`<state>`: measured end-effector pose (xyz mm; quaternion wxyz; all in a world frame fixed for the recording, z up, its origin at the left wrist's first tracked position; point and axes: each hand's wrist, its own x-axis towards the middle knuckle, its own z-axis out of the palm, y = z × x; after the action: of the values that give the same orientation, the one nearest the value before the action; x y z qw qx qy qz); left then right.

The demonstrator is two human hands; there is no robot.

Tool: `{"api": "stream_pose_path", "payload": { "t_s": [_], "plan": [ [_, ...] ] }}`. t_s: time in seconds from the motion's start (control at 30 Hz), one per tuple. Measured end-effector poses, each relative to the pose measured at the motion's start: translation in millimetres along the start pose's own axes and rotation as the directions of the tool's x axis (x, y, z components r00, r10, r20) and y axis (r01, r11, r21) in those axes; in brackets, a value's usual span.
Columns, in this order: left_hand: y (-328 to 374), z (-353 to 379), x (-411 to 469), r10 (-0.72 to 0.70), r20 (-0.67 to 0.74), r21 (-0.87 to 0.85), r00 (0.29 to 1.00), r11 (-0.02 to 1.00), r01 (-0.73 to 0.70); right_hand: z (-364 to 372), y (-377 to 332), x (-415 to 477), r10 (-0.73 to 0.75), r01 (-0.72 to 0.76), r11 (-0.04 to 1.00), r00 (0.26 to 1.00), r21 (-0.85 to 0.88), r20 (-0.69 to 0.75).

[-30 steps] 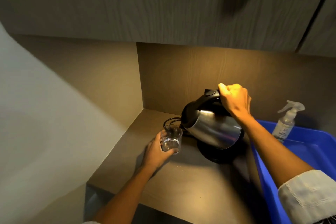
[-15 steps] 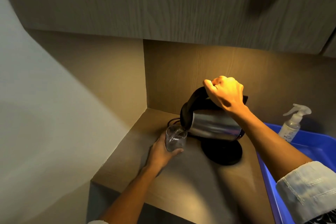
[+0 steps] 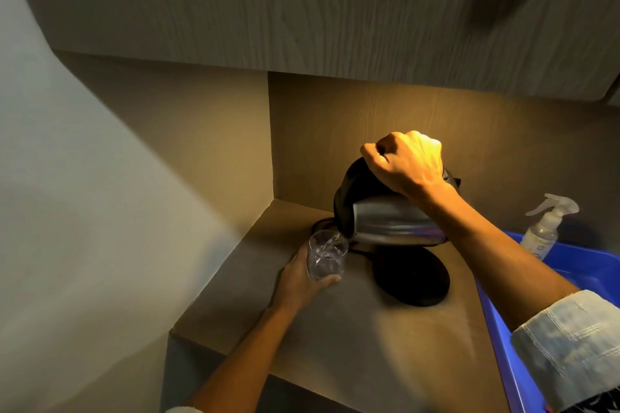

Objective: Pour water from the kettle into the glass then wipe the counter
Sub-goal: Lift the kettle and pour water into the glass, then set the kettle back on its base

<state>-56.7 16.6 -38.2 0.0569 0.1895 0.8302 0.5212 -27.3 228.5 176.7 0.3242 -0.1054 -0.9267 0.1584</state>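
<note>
Dim corner bench (image 3: 335, 339) under wall cabinets. Right hand (image 3: 404, 163) clenched on kettle (image 3: 389, 221) handle, kettle tipped near level, spout directly above glass (image 3: 327, 255). Left hand (image 3: 302, 278) grips glass upright on bench, left of kettle base (image 3: 411, 278). Water entering glass.

- Kitchen or pantry nook, likely home or office; cannot tell which.
- Wood-grain upper cabinets (image 3: 302, 3) overhead, warm under-cabinet light on matching back panel (image 3: 335, 131).
- Brown counter (image 3: 352, 339) set in a corner, plain pale wall (image 3: 84, 211) at left.
- Steel electric kettle (image 3: 392, 221) tilted above its round black base (image 3: 412, 278), black cord behind.
- Clear drinking glass (image 3: 326, 255) on counter, water entering.
- Blue plastic bin (image 3: 503, 329) at right edge of counter, clear spray bottle (image 3: 545, 228) standing by it.
</note>
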Motion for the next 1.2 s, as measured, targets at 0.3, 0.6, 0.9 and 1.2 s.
{"api": "stream_pose_path", "payload": {
  "t_s": [0.3, 0.6, 0.9, 1.2],
  "plan": [
    [0, 0, -1, 0.002, 0.006, -0.003, 1.000, 1.000, -0.002, 0, -3, -1, -0.049, 0.042, 0.998, 0.987, -0.054, -0.152],
    [0, 0, -1, -0.008, -0.025, 0.016, 1.000, 1.000, 0.008, -13, 49, -18, 0.456, -0.425, 0.884, 0.876, 0.195, -0.159],
    [-3, 0, 0, -0.042, 0.012, 0.042, 0.999, 0.998, 0.041, -2, 136, -63, 0.862, -0.615, 0.325, 0.505, 0.719, 0.041],
    [-2, 0, -8, -0.022, -0.007, 0.035, 1.000, 0.999, 0.022, 18, 165, -109, 0.884, -0.383, 0.161, 0.466, 0.909, 0.040]
  ]
}}
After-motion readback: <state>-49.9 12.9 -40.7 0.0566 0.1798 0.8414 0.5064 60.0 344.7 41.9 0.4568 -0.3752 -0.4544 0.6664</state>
